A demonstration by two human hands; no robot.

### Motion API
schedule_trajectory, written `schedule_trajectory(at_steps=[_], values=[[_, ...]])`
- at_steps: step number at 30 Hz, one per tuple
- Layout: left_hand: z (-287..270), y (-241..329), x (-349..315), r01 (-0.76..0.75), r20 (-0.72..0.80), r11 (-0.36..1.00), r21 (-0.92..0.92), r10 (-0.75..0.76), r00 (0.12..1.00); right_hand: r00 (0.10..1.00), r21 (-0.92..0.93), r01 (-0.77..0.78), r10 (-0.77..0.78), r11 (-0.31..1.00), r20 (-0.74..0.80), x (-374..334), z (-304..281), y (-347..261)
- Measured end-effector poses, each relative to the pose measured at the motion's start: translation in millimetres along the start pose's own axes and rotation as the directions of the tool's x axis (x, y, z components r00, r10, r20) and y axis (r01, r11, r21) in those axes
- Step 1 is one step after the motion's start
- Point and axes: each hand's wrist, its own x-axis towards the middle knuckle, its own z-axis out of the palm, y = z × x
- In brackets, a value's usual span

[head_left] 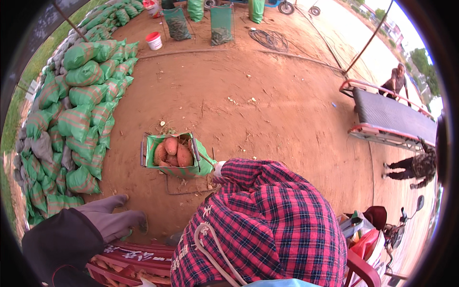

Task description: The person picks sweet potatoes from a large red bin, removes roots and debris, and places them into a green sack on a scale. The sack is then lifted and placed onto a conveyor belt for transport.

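Note:
A green bag [204, 165] hangs open in a metal frame, with several reddish sweet potatoes [183, 155] inside it. My right arm, in a red and navy plaid sleeve, reaches across to the bag's right side. There my right hand [219, 169], in a white glove, appears closed at the end of a thin brown rod [206, 158] slanting toward the bag's rim. Most of its fingers are hidden by the cuff. My left hand does not show. Grey metal bars [195, 153] edge the bag's mouth.
Filled green bags [75, 122] are stacked along the left. A person in grey trousers [107, 217] stands near left, beside a red rack [138, 256]. Far off are a white bucket [154, 42] and framed bags [221, 26]. A conveyor [389, 112] and two people are right.

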Motion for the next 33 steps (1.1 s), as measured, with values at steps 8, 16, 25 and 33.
schedule_trajectory(at_steps=[8,16,25,33], values=[[14.2,22.9,30.4,0.019,0.090,1.000,0.011,-0.020,0.996,1.000,0.053,0.009,-0.008,0.999,-0.014,-16.4,2.2,5.0],[11.8,23.6,28.5,0.029,0.097,1.000,0.006,-0.030,0.995,1.000,0.057,0.022,-0.022,0.998,0.003,-23.5,7.1,-2.5],[3.9,28.5,25.4,0.003,0.100,1.000,-0.018,-0.002,0.995,0.997,-0.010,0.051,-0.051,0.999,0.060,-21.8,15.8,-15.9],[-5.6,30.0,24.7,0.013,0.102,1.000,-0.028,-0.010,0.995,0.994,-0.066,0.061,-0.055,0.996,0.092,-20.2,11.8,-16.4]])
